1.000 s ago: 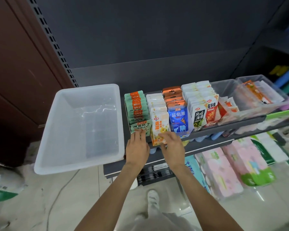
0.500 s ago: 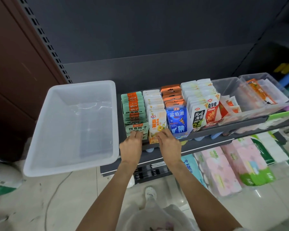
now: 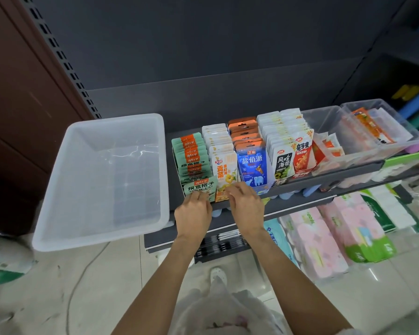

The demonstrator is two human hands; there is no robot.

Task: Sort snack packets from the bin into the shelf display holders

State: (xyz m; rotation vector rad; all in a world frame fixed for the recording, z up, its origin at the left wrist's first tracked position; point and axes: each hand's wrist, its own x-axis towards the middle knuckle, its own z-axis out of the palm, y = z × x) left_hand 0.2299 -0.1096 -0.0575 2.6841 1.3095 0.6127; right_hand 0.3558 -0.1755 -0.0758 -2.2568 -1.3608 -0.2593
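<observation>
An empty translucent white bin (image 3: pixel 94 238) sits at the left end of the dark shelf (image 3: pixel 324 183). Beside it stand rows of snack packets in display holders: green (image 3: pixel 191 153), white-and-yellow (image 3: pixel 224 165), blue (image 3: pixel 252 165), and white and red ones (image 3: pixel 290 160). My left hand (image 3: pixel 192 213) pinches the lower edge of the front green packet (image 3: pixel 201 186), which leans crookedly. My right hand (image 3: pixel 246 205) rests bent fingertips on the bottom front of the white-and-yellow packet row.
Two clear holders (image 3: pixel 363 151) at the right end hold a few orange and white packets. Pink and green tissue packs (image 3: pixel 329 238) fill the space under the shelf. A plastic bag (image 3: pixel 218 317) hangs in front of my body. A brown wall panel (image 3: pixel 22 105) borders the left.
Both hands stay at the front of the green and yellow rows. The front green packet has tipped askew under my left fingers. The view has shifted slightly.
</observation>
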